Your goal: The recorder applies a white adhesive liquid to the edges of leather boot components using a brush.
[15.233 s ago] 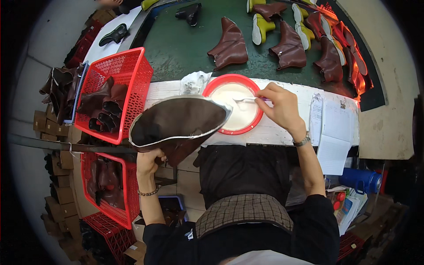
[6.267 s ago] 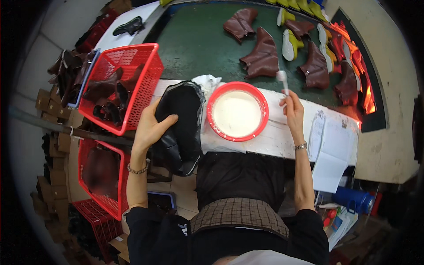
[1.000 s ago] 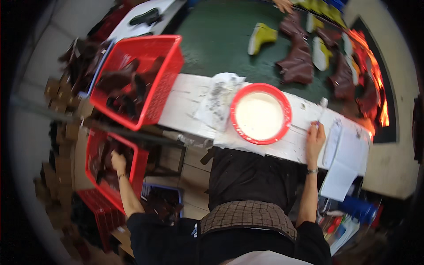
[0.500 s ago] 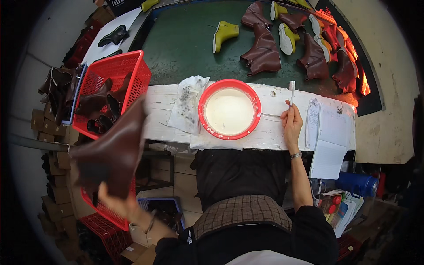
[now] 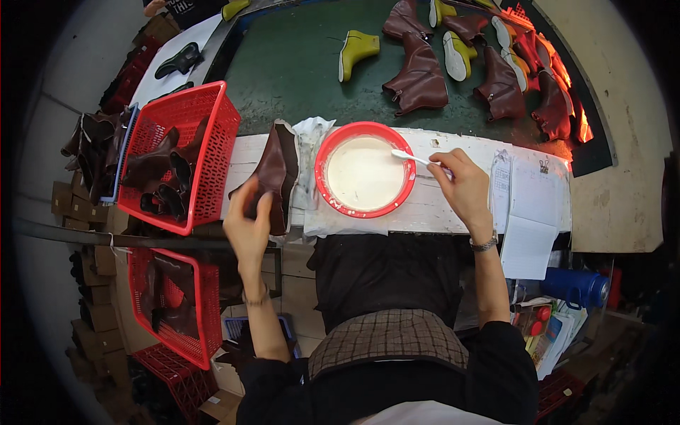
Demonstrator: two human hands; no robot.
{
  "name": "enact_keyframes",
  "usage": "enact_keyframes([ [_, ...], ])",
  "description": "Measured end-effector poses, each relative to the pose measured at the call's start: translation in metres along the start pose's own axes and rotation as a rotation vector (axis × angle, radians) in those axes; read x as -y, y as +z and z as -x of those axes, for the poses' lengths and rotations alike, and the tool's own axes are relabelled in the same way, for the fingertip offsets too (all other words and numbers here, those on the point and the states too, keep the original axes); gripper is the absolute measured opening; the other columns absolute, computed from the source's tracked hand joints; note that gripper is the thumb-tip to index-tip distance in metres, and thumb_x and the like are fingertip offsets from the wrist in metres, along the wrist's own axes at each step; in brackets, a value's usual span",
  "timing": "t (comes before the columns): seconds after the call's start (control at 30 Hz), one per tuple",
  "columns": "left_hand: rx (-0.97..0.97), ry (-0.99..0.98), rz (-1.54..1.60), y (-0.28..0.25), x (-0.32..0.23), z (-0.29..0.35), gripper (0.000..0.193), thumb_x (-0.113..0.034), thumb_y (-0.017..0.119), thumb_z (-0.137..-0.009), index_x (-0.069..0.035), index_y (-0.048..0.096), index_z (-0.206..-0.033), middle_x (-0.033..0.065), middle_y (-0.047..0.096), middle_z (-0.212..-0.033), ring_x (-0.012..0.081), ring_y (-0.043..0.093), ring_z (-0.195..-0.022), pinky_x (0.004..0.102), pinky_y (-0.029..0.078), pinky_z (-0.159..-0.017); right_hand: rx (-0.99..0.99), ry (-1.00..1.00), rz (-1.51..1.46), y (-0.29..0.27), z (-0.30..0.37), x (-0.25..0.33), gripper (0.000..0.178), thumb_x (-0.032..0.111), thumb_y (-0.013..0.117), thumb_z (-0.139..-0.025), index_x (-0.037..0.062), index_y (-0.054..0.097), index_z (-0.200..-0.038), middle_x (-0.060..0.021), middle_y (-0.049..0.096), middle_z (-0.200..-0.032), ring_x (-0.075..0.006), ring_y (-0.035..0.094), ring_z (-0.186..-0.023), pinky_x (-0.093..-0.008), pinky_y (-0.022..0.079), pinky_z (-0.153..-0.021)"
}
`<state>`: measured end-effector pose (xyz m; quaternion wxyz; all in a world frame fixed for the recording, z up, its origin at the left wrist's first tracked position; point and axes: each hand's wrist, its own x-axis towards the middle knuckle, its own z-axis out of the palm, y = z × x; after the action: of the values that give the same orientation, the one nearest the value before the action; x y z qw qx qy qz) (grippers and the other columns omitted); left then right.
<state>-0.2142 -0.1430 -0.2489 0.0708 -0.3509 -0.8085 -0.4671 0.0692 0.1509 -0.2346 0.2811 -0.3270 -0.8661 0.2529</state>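
I see the left hand (image 5: 248, 228) half open, thumb and fingers curved at a brown leather boot (image 5: 275, 168); I cannot tell its grip. The boot sits left of a round red bowl (image 5: 321, 172). The right hand (image 5: 465, 187) pinches a slim white brush (image 5: 411, 156) over the bowl's edge.

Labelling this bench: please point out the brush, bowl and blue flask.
Brush (image 5: 416, 159), head view: on its white handle.
Bowl (image 5: 320, 171), head view: on its red rim.
Blue flask (image 5: 562, 282), head view: on its body.
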Motion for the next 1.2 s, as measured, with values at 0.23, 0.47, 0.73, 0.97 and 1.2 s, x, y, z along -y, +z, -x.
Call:
enact_keyframes([
  [0.23, 0.328, 0.051, -0.375, 0.039, 0.028, -0.079, 0.096, -0.039, 0.082, -0.072, 0.0, 0.042, -0.15, 0.027, 0.07, -0.117, 0.0432, 0.069, -0.106, 0.0486, 0.053, -0.095, 0.106, -0.212, 0.377, 0.022, -0.016, 0.017, 0.012, 0.022, 0.077, -0.086, 0.0117, 0.075, -0.091, -0.0045, 0.067, -0.086, -0.0238, 0.069, -0.079, -0.0385, 0.052, -0.065],
  [0.47, 0.317, -0.077, -0.061, -0.028, -0.041, -0.071, 0.047, -0.003, 0.073, -0.078, 0.003, 0.067, -0.125, 0.0189, 0.075, -0.111, 0.0262, 0.074, -0.1, 0.0367, 0.056, -0.09, 0.093, -0.27, 0.226, 0.013, -0.014, 0.015, 0.016, 0.027, 0.078, -0.084, 0.0141, 0.076, -0.094, -0.0055, 0.067, -0.087, -0.0263, 0.069, -0.078, -0.0402, 0.054, -0.066],
  [0.73, 1.002, -0.448, 0.45, -0.022, -0.105, -0.054, 0.047, 0.0, 0.078, -0.083, 0.007, 0.064, -0.128, 0.0052, 0.071, -0.111, 0.0104, 0.063, -0.098, 0.029, 0.053, -0.085, 0.115, -0.269, -0.333, -0.007, -0.033, 0.031, 0.017, 0.02, 0.083, -0.082, 0.015, 0.081, -0.099, -0.0004, 0.071, -0.086, -0.0155, 0.062, -0.072, -0.0308, 0.046, -0.07],
  [0.97, 0.93, -0.428, 0.522, -0.032, -0.121, -0.055, 0.046, 0.003, 0.074, -0.085, 0.008, 0.063, -0.13, 0.008, 0.072, -0.115, 0.0125, 0.064, -0.103, 0.0303, 0.053, -0.094, 0.065, -0.477, -0.259, -0.004, -0.04, 0.043, 0.017, 0.015, 0.085, -0.079, 0.0144, 0.08, -0.096, 0.0025, 0.07, -0.088, -0.013, 0.062, -0.088, -0.0319, 0.037, -0.088],
  [1.2, 0.523, -0.319, 0.64, -0.024, -0.116, -0.048, 0.032, 0.002, 0.074, -0.089, 0.006, 0.068, -0.121, 0.0088, 0.074, -0.113, 0.0138, 0.068, -0.101, 0.0298, 0.054, -0.09, -0.057, -0.445, -0.273, 0.012, -0.003, 0.05, 0.017, 0.018, 0.086, -0.079, 0.0167, 0.08, -0.095, 0.0035, 0.068, -0.087, -0.0114, 0.061, -0.085, -0.0327, 0.034, -0.087],
])
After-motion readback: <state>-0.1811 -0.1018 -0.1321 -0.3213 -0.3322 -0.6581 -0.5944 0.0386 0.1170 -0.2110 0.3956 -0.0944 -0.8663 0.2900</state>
